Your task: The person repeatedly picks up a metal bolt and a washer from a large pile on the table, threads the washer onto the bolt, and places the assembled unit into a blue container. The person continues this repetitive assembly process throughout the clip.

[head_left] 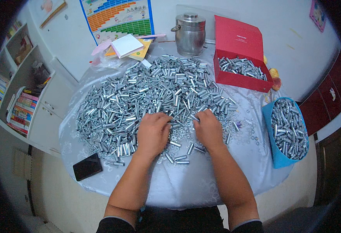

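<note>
A large heap of small silver metal tubes (155, 93) covers a round table under a pale patterned cloth (186, 182). My left hand (152, 134) lies palm down on the heap's near edge, fingers curled into the tubes. My right hand (208, 129) rests beside it, knuckles up, fingertips among tubes and small metal washers (182, 134). Whether either hand pinches a piece is hidden under the fingers.
A red open box (256, 82) with tubes stands at the back right, and a blue container (281, 163) full of tubes sits at the right edge. A steel lidded pot (190, 33), notebooks (127, 46) and a black phone (87, 166) are also on the table. Bookshelves stand at left.
</note>
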`<action>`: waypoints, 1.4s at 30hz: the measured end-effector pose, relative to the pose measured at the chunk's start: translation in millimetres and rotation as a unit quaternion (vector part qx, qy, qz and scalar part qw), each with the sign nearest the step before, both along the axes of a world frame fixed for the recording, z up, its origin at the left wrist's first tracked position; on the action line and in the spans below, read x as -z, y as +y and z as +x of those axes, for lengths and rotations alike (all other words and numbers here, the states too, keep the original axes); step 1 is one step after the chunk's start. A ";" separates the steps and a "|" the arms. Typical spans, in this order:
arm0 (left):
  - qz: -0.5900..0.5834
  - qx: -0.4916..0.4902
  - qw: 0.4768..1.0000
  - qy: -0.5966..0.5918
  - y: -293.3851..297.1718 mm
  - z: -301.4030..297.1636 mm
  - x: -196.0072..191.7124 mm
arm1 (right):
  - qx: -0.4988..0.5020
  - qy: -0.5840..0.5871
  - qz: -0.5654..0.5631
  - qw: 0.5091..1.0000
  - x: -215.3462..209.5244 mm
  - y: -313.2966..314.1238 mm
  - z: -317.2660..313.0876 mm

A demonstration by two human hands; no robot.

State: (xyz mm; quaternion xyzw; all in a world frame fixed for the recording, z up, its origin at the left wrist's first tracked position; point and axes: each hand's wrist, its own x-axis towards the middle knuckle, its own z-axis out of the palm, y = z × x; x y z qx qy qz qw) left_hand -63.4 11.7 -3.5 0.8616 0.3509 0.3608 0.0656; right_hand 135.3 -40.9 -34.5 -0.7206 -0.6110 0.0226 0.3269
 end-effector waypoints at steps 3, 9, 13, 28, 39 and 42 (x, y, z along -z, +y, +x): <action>0.009 0.000 0.998 0.061 -4.5 15.2 4.8 | 0.005 0.044 0.013 0.999 1.5 -1.1 1.3; 0.018 -0.007 0.996 0.088 -5.0 24.3 16.7 | -0.053 0.163 0.018 0.985 -4.3 -11.2 6.3; 0.024 0.018 0.999 -0.030 -8.6 24.4 7.1 | -0.048 0.277 -0.014 0.959 -7.5 -17.8 5.9; -0.255 0.074 0.943 -0.201 -22.2 16.8 9.5 | -0.138 0.292 0.054 0.945 -31.8 -29.4 -1.6; -0.181 0.079 0.965 -0.172 -24.5 18.1 4.0 | -0.147 0.265 0.051 0.952 -37.3 -33.0 -1.8; -0.195 0.078 0.962 -0.177 -25.1 17.4 4.8 | -0.150 0.250 0.055 0.955 -38.6 -33.1 -1.9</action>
